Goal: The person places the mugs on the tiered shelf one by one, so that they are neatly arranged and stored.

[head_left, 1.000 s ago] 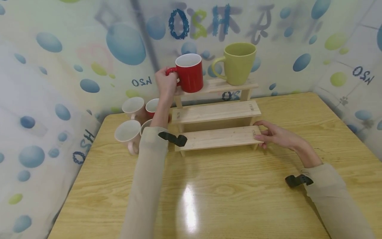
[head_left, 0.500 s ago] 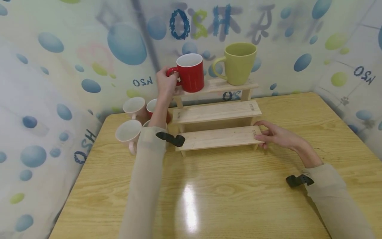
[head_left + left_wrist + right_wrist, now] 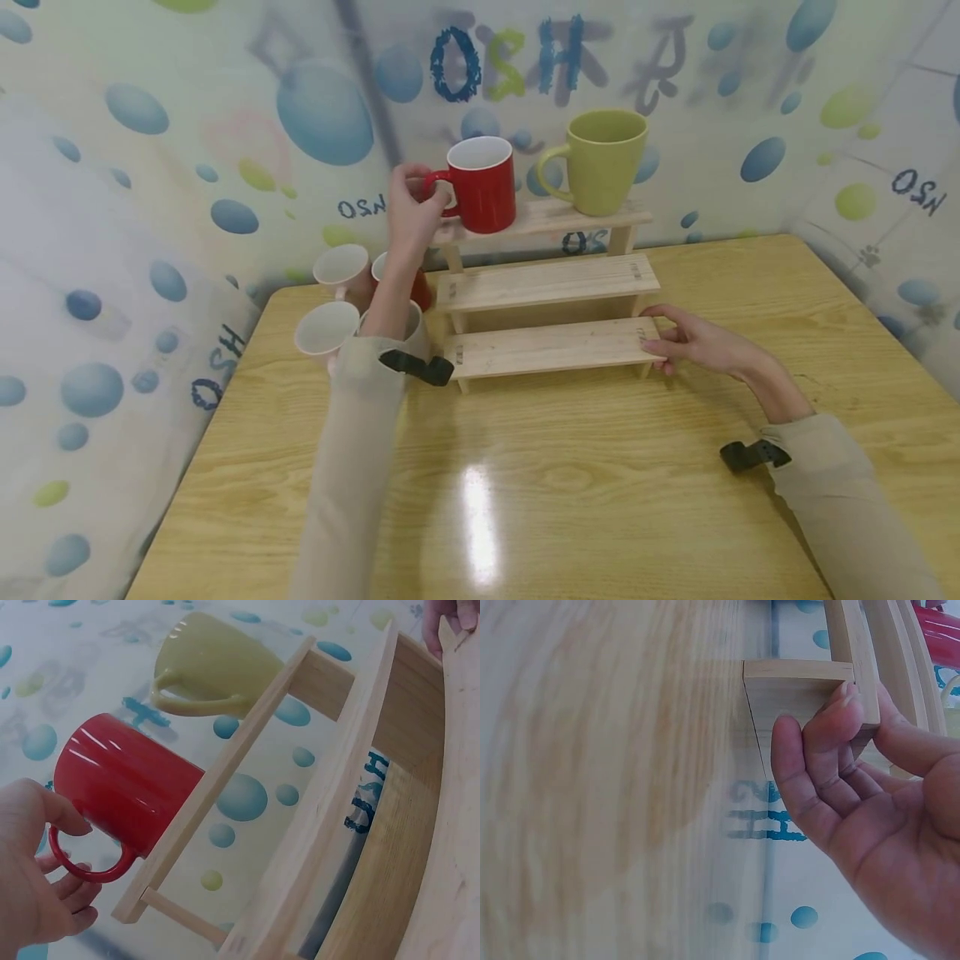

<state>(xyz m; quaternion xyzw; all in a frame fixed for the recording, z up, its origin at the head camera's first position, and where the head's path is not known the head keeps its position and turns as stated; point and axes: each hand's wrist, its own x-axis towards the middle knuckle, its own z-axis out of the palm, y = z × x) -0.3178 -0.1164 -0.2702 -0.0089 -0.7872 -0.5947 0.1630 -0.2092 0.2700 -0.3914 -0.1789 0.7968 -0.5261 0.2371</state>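
By spotted walls (image 3: 176, 208), perhaps wooden table (image 3: 570, 467)

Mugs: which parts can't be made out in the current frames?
Head: front right table mug, partly behind left arm.
Head: rear red table mug, partly behind same arm.
Left wrist: inside of upper red mug, hidden by its wall.
Right wrist: that red mug, cut off by right edge.

The red mug (image 3: 487, 196) is white inside, the yellow-green mug (image 3: 606, 171) plain, the rack (image 3: 547, 279) pale, the surface (image 3: 585, 500) grained yellow-brown, the wall (image 3: 232, 54) dotted blue and green.
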